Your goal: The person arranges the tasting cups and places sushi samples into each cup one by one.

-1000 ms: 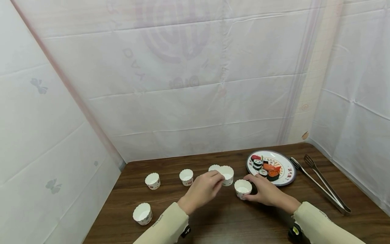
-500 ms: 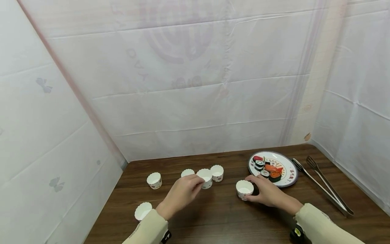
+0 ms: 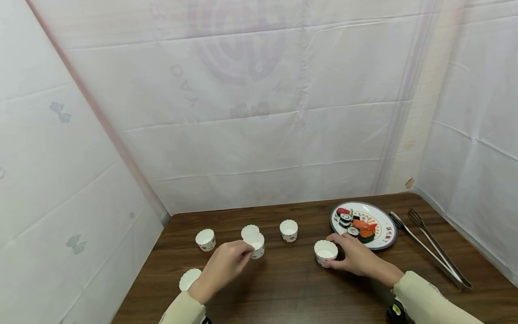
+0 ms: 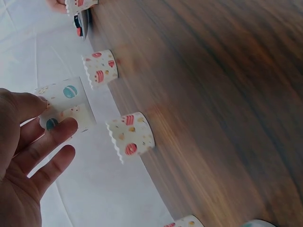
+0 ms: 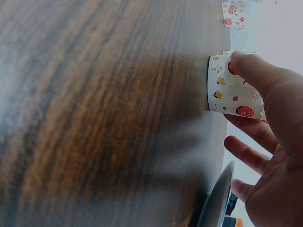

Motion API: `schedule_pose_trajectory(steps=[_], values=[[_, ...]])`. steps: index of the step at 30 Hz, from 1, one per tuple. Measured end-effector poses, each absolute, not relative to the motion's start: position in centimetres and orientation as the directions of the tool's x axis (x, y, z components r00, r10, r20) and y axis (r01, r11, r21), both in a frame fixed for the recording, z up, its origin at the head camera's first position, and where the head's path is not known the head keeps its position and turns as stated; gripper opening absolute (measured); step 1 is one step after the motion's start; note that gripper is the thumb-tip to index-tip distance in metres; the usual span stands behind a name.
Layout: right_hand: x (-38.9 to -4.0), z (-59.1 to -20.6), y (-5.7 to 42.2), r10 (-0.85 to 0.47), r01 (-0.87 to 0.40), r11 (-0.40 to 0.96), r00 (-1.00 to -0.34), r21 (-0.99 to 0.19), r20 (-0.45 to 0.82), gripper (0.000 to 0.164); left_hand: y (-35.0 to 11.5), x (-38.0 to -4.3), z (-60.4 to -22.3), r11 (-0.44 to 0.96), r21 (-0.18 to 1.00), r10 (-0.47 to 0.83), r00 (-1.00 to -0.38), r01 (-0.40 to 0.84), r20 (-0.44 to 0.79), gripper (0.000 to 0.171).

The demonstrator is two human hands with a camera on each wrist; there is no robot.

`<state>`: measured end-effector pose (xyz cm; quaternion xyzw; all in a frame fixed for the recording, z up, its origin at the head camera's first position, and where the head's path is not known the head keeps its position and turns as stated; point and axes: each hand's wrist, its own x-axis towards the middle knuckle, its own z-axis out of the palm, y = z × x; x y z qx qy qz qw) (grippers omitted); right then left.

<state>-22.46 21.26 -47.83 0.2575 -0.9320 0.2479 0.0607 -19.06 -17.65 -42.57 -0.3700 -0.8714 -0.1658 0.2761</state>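
Note:
In the head view my left hand (image 3: 222,266) pinches a white paper baking cup (image 3: 257,250) by its side. The left wrist view shows this held cup (image 4: 68,101) with blue-green macaron prints, raised off the wood. My right hand (image 3: 358,256) grips a second baking cup (image 3: 323,259), thumb on one side and fingers on the other; it appears to stand on the table, printed with red and yellow sweets (image 5: 236,87). Directly behind the left-held cup is another baking cup (image 3: 249,230), partly hidden by it. Between my hands, farther back, stands one more baking cup (image 3: 289,231).
On the brown wooden table (image 3: 283,283), two baking cups stand at the left: a back one (image 3: 205,240) and a front one (image 3: 188,277), partly covered by my forearm. A plate (image 3: 384,236) of sushi pieces lies at the right, beside metal tongs (image 3: 439,256). White cloth hangs behind.
My left hand has carried its baking cup leftward, from in front of the middle cup to in front of the one farther left. The right hand keeps its grip in place.

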Motion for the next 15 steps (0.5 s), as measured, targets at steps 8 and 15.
schedule_pose_trajectory(steps=[8,15], values=[[-22.5,-47.8,21.3,-0.445,-0.501,0.747,-0.865,-0.437,0.231,0.058,-19.2,-18.2,-43.3,0.660,0.107,0.544,-0.571,0.743,0.615,0.020],[-22.4,-47.7,21.2,-0.434,-0.479,0.752,-0.877,-0.453,0.205,0.060,-20.0,-17.6,-44.0,0.653,0.132,0.544,-0.583,0.746,0.603,0.020]])
